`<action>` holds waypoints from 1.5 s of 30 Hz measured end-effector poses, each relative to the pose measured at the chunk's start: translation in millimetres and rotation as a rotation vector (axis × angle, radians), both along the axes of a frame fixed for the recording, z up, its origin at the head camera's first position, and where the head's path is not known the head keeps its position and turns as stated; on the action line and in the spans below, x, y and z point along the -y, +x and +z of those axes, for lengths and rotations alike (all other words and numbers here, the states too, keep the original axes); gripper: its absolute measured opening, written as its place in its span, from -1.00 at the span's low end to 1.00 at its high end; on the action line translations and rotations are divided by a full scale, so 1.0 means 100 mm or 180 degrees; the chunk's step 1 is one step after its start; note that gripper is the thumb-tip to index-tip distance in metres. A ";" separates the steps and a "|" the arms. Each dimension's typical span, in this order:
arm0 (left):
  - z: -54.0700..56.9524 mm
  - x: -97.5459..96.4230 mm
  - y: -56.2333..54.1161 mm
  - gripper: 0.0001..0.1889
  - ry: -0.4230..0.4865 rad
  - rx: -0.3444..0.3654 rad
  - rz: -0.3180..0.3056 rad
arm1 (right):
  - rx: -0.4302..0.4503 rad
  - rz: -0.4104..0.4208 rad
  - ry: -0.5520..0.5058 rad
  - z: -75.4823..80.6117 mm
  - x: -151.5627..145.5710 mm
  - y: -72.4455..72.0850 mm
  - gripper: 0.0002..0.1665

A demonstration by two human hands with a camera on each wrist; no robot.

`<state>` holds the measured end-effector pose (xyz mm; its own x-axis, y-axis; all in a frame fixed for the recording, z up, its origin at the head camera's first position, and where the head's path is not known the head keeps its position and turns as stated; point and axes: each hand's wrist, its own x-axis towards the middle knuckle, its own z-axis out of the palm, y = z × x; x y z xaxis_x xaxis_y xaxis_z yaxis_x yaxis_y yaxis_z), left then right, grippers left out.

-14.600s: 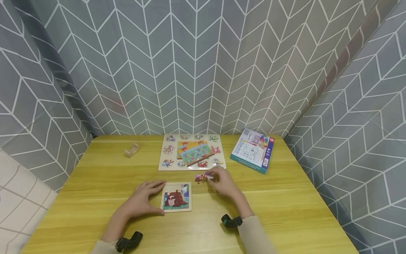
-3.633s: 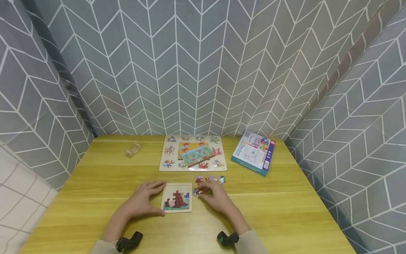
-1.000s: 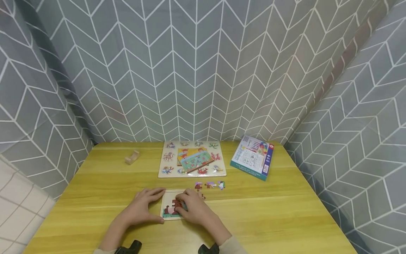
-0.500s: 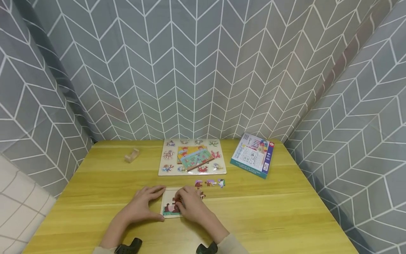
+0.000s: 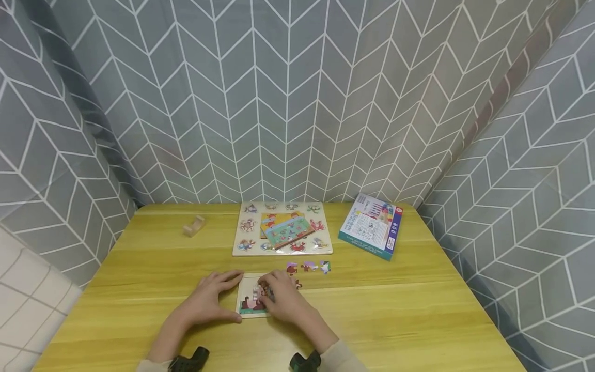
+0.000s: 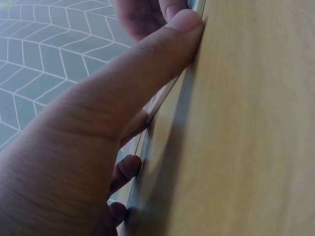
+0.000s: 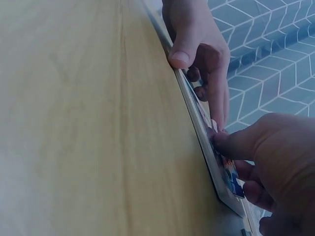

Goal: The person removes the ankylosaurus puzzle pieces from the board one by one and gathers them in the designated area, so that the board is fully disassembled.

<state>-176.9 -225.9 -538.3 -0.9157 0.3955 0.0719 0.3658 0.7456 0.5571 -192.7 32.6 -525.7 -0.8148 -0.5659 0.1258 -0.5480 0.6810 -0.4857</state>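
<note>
A small wooden puzzle tray (image 5: 247, 279) lies on the table, its lower part still filled with brown, pink and green jigsaw pieces (image 5: 251, 305). My left hand (image 5: 206, 297) holds the tray by its left side, thumb at the near corner and index finger at the far one. Over the tray's right half, my right hand (image 5: 282, 297) pinches a jigsaw piece (image 5: 261, 291) between thumb and fingers; the hand covers part of it. In the right wrist view a blue and orange jigsaw piece (image 7: 231, 176) shows below the thumb.
Loose jigsaw pieces (image 5: 309, 266) lie in a row beyond the tray, with another brown piece (image 5: 298, 284) nearer. Behind them sits a sea-animal board (image 5: 239, 240) bearing two colourful cards (image 5: 288, 231). A boxed set (image 5: 369, 227) is at back right, a tape dispenser (image 5: 193, 226) at back left.
Jigsaw pieces have left the tray for the table on its right. My right hand has come back over the tray, where a piece now tilts up in its fingers. My left hand stays put.
</note>
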 end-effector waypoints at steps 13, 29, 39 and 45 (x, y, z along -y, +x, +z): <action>0.07 0.01 -0.06 0.18 -0.0054 -0.0066 -0.0025 | -0.0062 0.0245 0.0018 0.06 -0.06 -0.10 -0.58; 0.13 0.07 -0.11 0.21 -0.0142 -0.0110 -0.0027 | -0.0043 0.0357 -0.0163 0.09 -0.01 -0.14 -0.57; 0.04 0.04 -0.06 0.17 -0.0071 -0.0189 -0.0053 | -0.0155 0.0386 -0.0218 0.08 -0.06 -0.10 -0.52; -0.02 0.01 0.01 0.19 0.0012 -0.0012 -0.0041 | 0.0046 -0.0150 -0.0617 0.13 -0.50 -0.15 -0.52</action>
